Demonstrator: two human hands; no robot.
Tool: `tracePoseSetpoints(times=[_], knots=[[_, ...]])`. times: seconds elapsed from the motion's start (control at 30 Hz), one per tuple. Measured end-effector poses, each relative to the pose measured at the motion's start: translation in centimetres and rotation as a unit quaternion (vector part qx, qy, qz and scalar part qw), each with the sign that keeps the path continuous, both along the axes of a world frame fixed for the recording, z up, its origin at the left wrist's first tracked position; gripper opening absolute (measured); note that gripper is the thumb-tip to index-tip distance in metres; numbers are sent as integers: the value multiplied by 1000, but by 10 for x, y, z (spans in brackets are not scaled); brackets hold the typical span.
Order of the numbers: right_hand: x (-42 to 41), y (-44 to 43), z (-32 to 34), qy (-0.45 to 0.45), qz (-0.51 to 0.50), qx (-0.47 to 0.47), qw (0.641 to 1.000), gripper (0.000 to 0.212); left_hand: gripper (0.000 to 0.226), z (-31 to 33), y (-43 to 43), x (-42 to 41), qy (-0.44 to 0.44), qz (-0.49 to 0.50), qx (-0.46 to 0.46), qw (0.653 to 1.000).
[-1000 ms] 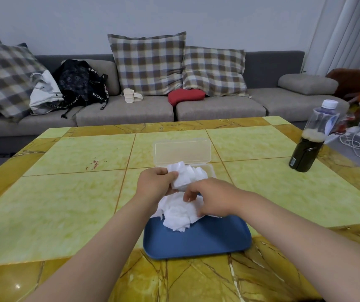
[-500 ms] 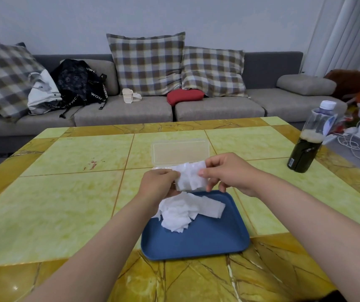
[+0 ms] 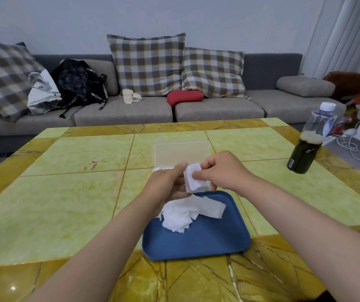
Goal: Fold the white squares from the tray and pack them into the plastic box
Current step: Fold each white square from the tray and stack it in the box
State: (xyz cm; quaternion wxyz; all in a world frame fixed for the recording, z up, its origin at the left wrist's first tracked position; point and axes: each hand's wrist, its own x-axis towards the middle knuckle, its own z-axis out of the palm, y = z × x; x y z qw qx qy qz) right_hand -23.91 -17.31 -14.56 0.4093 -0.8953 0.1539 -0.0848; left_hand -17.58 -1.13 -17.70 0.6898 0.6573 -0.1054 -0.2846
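A blue tray (image 3: 207, 238) lies on the table's near side, with a loose heap of white squares (image 3: 187, 211) at its back left. Above the tray's far edge, my left hand (image 3: 167, 184) and my right hand (image 3: 222, 171) both pinch one folded white square (image 3: 194, 178) between them. Just behind my hands stands the clear plastic box (image 3: 181, 152) with its lid up; my hands hide most of its base.
A bottle (image 3: 309, 141) half full of dark liquid stands at the table's right edge. The table (image 3: 65, 192) has yellow-green tiles. Behind it is a grey sofa (image 3: 218, 110) with checked cushions and bags.
My right hand left the heap on the tray and rose to the square held by my left hand. The square went from crumpled, to spread out, to folded narrow.
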Motion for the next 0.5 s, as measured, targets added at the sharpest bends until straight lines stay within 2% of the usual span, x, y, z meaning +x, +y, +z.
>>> tracePoseSetpoints(times=[0.1, 0.17, 0.27, 0.37, 0.5], knots=[[5, 5, -3, -16, -25, -22, 999, 29, 35, -1, 3, 2, -43, 24, 42, 998], [10, 8, -7, -56, -47, -63, 995, 25, 19, -3, 7, 8, -50, 60, 56, 995], [12, 9, -12, -74, 17, -115, 990, 7, 8, -6, 13, 19, -45, 129, 58, 989], [13, 12, -20, 13, 137, -224, 965, 23, 9, -8, 17, 26, -69, 163, 69, 982], [19, 22, -34, 89, 212, -298, 926, 45, 11, -7, 19, 28, -74, 175, 58, 980]])
